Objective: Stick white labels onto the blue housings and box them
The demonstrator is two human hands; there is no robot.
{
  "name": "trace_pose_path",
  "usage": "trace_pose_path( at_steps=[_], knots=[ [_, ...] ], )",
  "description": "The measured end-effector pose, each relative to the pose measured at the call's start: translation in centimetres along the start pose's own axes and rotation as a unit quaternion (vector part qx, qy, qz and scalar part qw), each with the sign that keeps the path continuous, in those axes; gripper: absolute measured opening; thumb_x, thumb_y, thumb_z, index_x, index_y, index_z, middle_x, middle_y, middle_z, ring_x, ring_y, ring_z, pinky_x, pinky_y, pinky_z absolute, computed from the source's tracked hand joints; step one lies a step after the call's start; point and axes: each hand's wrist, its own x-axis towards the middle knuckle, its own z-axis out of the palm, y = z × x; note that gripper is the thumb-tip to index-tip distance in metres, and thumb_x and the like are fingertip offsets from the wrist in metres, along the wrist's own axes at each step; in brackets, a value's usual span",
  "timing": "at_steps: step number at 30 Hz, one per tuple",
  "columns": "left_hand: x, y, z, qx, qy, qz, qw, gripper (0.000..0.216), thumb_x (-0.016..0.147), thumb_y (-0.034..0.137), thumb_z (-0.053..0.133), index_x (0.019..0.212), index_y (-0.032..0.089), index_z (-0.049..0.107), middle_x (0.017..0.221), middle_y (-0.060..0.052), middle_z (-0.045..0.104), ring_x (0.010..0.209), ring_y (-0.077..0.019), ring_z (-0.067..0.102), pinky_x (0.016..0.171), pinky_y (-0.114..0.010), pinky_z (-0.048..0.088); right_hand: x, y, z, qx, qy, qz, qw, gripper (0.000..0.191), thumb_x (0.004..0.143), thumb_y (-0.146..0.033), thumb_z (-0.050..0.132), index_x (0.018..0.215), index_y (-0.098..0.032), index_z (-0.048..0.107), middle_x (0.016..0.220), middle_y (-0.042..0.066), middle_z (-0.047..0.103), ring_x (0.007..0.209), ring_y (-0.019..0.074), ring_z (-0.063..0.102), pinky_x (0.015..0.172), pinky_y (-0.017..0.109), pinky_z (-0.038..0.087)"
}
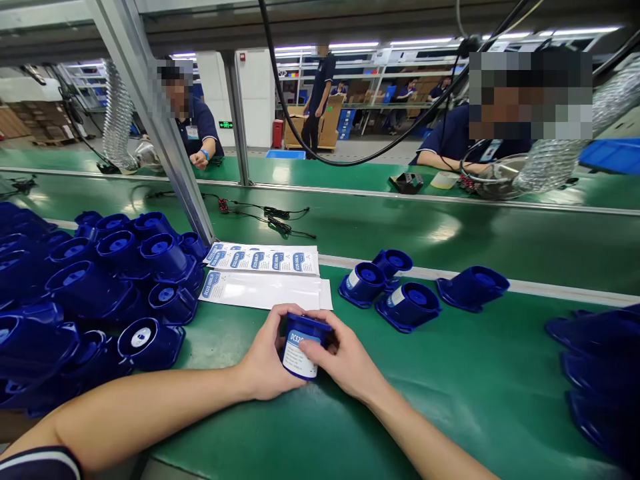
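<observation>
Between my two hands is a blue plastic housing (299,328), held a little above the green table with its flange upward. A white and blue label (300,360) covers the side facing me. My left hand (270,357) wraps the housing's left side and underside. My right hand (345,347) grips it from the right, its thumb pressed on the label and its fingers along the flange. Just beyond lie the label sheets (265,290), one with several labels and one nearly bare. Labelled blue housings (409,305) stand to the right of the sheets.
A large pile of blue housings (90,287) fills the left side; more housings (600,373) stand at the right edge. A metal post (165,127) rises at left. Cables (280,220) lie on the green belt (360,220). Two people sit opposite, near silver ducts (555,150).
</observation>
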Motion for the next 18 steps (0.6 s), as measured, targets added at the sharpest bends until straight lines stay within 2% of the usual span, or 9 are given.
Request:
trace_pose_path(
  at_steps=[4,8,10,12,14,16,18],
  knots=[
    [0.2,0.0,-0.1,-0.036,-0.001,0.014,0.999,0.085,0.059,0.014,0.097,0.130,0.027,0.052,0.135,-0.009,0.053,0.128,-0.0311,0.057,0.109,-0.046,0.050,-1.0,-0.6,0.2,-0.021,-0.022,0.002,1.000,0.084,0.069,-0.027,0.096,0.141,-0.028,0.051,0.139,0.010,0.068,0.125,0.0328,0.068,0.106,0.049,0.055],
    [0.4,0.1,0.0,-0.058,-0.006,0.014,0.998,0.095,0.051,0.027,0.108,0.129,0.027,0.053,0.136,-0.010,0.053,0.129,-0.0332,0.056,0.111,-0.048,0.049,-1.7,-1.2,-0.4,-0.041,-0.060,0.000,0.997,0.112,0.054,-0.033,0.107,0.147,-0.029,0.044,0.145,0.012,0.063,0.130,0.0369,0.063,0.107,0.052,0.054],
    [0.5,0.0,0.0,-0.045,-0.012,0.026,0.999,0.092,0.056,0.022,0.104,0.130,0.028,0.052,0.136,-0.010,0.053,0.129,-0.0320,0.057,0.110,-0.047,0.049,-1.7,-1.3,-0.6,-0.021,-0.070,-0.012,0.997,0.102,0.063,-0.041,0.103,0.146,-0.029,0.045,0.144,0.013,0.063,0.125,0.0354,0.065,0.102,0.050,0.056],
    [0.6,0.0,0.1,-0.019,-0.019,0.050,0.998,0.085,0.061,0.013,0.097,0.131,0.030,0.051,0.136,-0.008,0.052,0.130,-0.0299,0.057,0.112,-0.046,0.048,-1.5,-1.1,-0.7,0.043,-0.061,-0.028,0.997,0.073,0.082,-0.050,0.090,0.140,-0.028,0.051,0.138,0.012,0.066,0.119,0.0318,0.067,0.096,0.046,0.057],
    [0.7,0.0,0.1,0.006,-0.022,0.077,0.997,0.083,0.063,0.007,0.090,0.132,0.031,0.050,0.137,-0.007,0.053,0.132,-0.0285,0.056,0.115,-0.045,0.045,-1.1,-1.0,-0.7,0.117,-0.052,-0.032,0.991,0.052,0.093,-0.053,0.079,0.132,-0.026,0.058,0.131,0.010,0.070,0.118,0.0288,0.067,0.098,0.044,0.056],
    [0.9,0.0,0.0,0.019,-0.025,0.098,0.995,0.083,0.062,0.006,0.088,0.131,0.031,0.050,0.137,-0.007,0.054,0.134,-0.0285,0.055,0.118,-0.046,0.042,-0.8,-0.9,-0.9,0.167,-0.058,-0.019,0.984,0.050,0.091,-0.052,0.082,0.128,-0.026,0.062,0.126,0.009,0.074,0.118,0.0270,0.068,0.102,0.043,0.053],
    [1.0,0.1,-0.2,0.017,-0.030,0.106,0.994,0.084,0.061,0.006,0.089,0.131,0.031,0.050,0.137,-0.007,0.055,0.133,-0.0287,0.056,0.119,-0.046,0.041,-0.6,-0.9,-1.2,0.181,-0.072,0.005,0.981,0.054,0.087,-0.051,0.087,0.129,-0.026,0.063,0.122,0.008,0.076,0.108,0.0248,0.071,0.093,0.039,0.055]
  ],
)
